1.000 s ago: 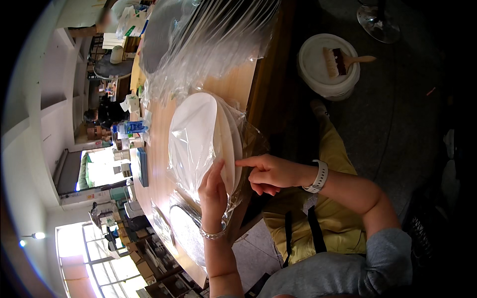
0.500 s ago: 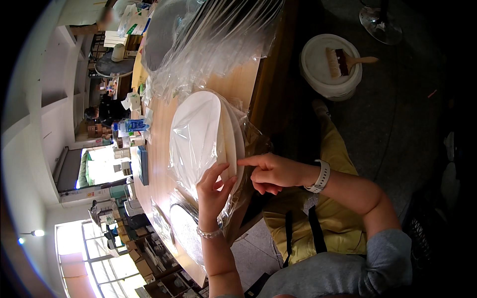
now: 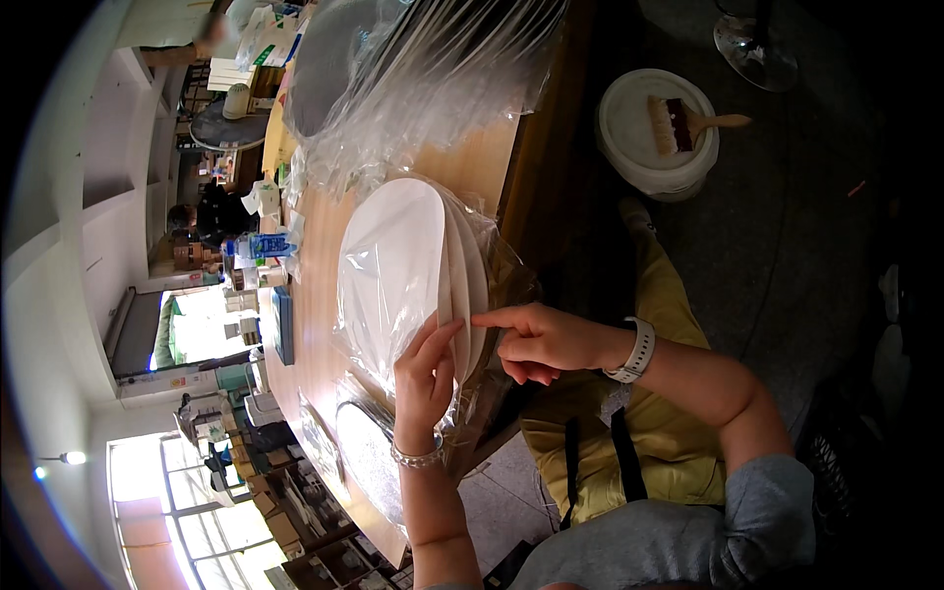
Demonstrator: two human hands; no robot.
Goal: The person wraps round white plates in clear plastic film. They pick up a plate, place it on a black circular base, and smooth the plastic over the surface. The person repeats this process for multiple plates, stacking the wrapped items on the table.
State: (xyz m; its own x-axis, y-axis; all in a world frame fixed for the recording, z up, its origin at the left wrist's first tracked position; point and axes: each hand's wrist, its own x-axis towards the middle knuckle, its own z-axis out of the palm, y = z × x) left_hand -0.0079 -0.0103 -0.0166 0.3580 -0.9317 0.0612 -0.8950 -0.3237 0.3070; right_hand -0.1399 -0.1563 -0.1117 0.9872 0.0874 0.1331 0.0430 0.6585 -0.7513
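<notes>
A stack of thin white round discs lies on the wooden table, with clear plastic film around it. Along the near side their edges fan apart. My left hand, a bracelet at its wrist, closes its fingertips on the edge of an upper disc. From the right comes my right hand, wearing a white watch. Its index finger is stretched out with the tip against the edges of the lower discs, while the other fingers curl loosely around nothing. The right thumb is mostly hidden.
Clear plastic bags pile up at the table's far end. A shiny film-wrapped round stack lies beside my left forearm. On the floor at right stands a lidded white bucket with a wide brush on top. A person is in the background.
My left fingers have drawn together at the disc's edge and shifted slightly right. The upper discs' edges spread a little more. My right hand has barely moved.
</notes>
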